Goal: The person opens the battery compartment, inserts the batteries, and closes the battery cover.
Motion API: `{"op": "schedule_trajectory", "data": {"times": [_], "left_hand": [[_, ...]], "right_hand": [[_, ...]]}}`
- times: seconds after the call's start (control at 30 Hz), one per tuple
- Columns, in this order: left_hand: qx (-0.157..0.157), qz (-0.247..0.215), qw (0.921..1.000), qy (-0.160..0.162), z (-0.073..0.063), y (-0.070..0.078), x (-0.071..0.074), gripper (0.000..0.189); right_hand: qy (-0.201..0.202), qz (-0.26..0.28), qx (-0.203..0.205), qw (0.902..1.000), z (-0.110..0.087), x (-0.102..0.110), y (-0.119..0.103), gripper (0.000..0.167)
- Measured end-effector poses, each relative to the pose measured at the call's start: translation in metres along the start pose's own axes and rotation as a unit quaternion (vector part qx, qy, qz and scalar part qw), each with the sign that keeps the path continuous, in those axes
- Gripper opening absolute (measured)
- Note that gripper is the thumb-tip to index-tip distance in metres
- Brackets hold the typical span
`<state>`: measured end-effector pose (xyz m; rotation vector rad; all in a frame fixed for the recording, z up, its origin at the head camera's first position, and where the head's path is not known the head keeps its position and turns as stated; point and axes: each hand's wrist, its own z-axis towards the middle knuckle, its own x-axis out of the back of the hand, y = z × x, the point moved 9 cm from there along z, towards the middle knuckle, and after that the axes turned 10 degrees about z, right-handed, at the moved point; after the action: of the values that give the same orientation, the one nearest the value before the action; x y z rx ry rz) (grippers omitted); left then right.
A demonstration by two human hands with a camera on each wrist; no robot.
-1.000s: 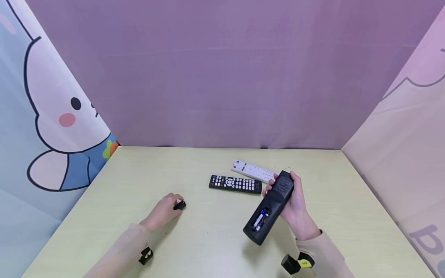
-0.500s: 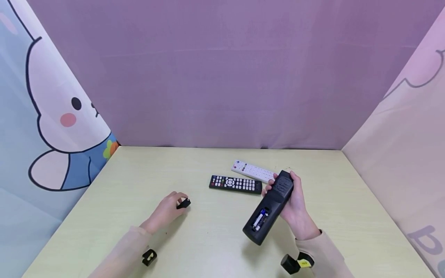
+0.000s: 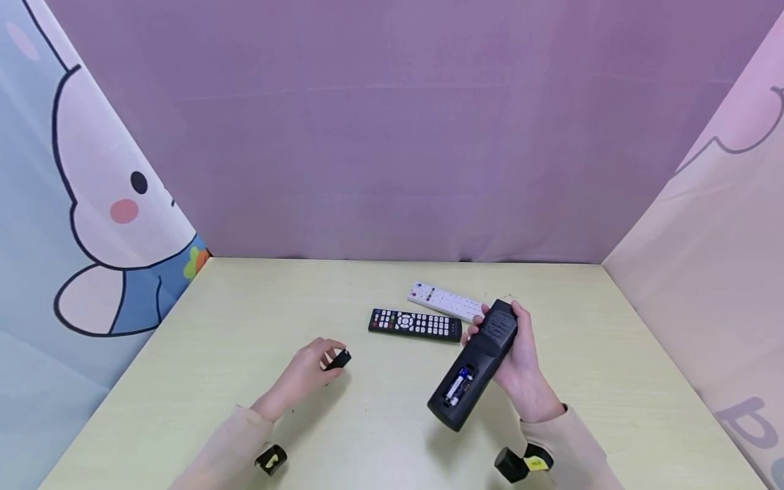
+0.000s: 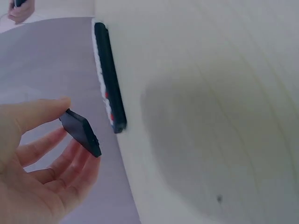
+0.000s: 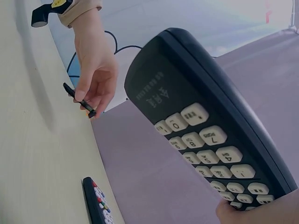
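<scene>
My left hand pinches a small black battery cover between thumb and fingers, above the table left of centre. The left wrist view shows the cover tilted, thumb on one edge and fingertips on the opposite one. My right hand grips a black remote control raised off the table, its back turned toward the head camera. Inside its uncovered battery compartment are batteries with blue and white wrapping. The right wrist view shows the pale number keys on the remote's front. A gap separates the cover from the remote.
On the table lie a second black remote and, behind it, a white remote, its right end partly hidden by my right hand and the held remote. A purple curtain stands along the back edge, with printed cloth at both sides.
My left hand has moved to the right with the battery cover, toward the held remote. The right hand and its remote have stayed almost still.
</scene>
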<state>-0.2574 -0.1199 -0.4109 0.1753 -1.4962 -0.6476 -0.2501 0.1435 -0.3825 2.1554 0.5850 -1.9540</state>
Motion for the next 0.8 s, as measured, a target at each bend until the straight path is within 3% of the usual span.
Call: {"op": "schedule_trajectory", "data": {"times": [0.33, 0.8], "left_hand": [[-0.044, -0.048, 0.9977, 0.020, -0.006, 0.031, 0.006, 0.037], [-0.090, -0.122, 0.9874, 0.045, -0.011, 0.075, 0.016, 0.035]], "right_hand": [[-0.005, -0.001, -0.002, 1.0000, 0.000, -0.001, 0.000, 0.041], [0.001, -0.003, -0.001, 1.0000, 0.002, 0.000, 0.000, 0.041]]}}
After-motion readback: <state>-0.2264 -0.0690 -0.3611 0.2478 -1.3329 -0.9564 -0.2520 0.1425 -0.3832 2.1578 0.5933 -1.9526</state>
